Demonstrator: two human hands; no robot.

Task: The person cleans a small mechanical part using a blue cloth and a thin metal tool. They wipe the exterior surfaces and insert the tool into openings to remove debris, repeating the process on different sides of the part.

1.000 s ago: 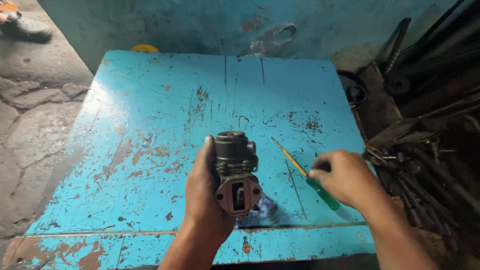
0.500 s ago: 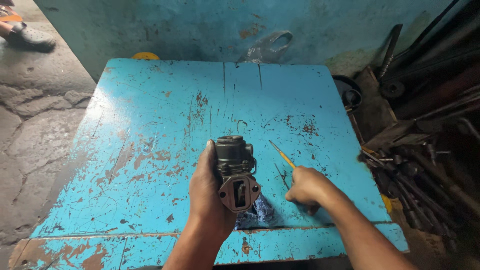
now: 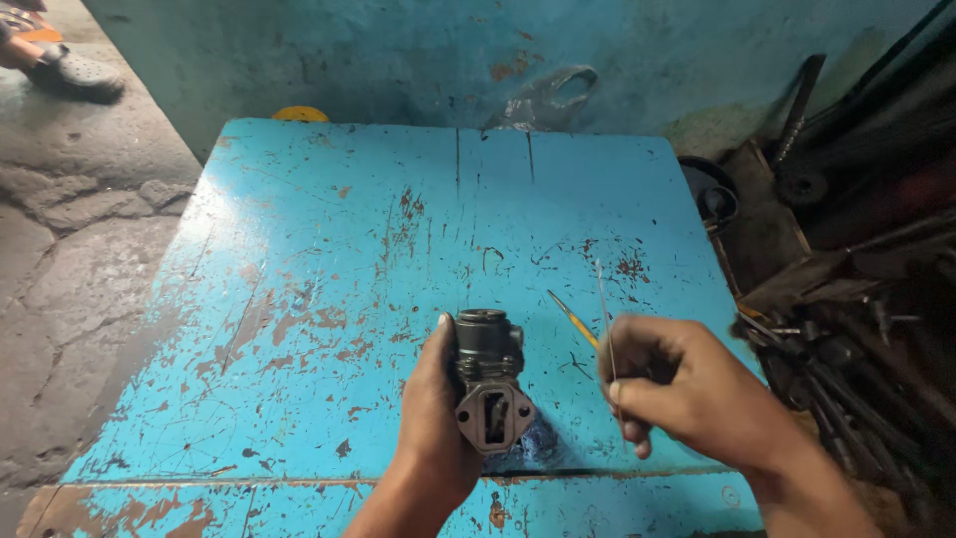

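My left hand grips a small dark grey metal pump-like part above the near edge of the worn blue table, its flanged opening turned toward me. To the right, my right hand pinches a thin straight wire that stands nearly upright, a little apart from the part. A screwdriver with a yellow shaft lies on the table between the two hands, its handle hidden behind my right hand.
A pile of dark metal rods and scrap lies right of the table. A crumpled plastic bag and a yellow object sit by the back wall. Another person's shoe rests on the cracked floor at top left.
My right hand has left the screwdriver on the table and come up toward the part, now holding the thin wire. The left hand keeps the part in about the same place.
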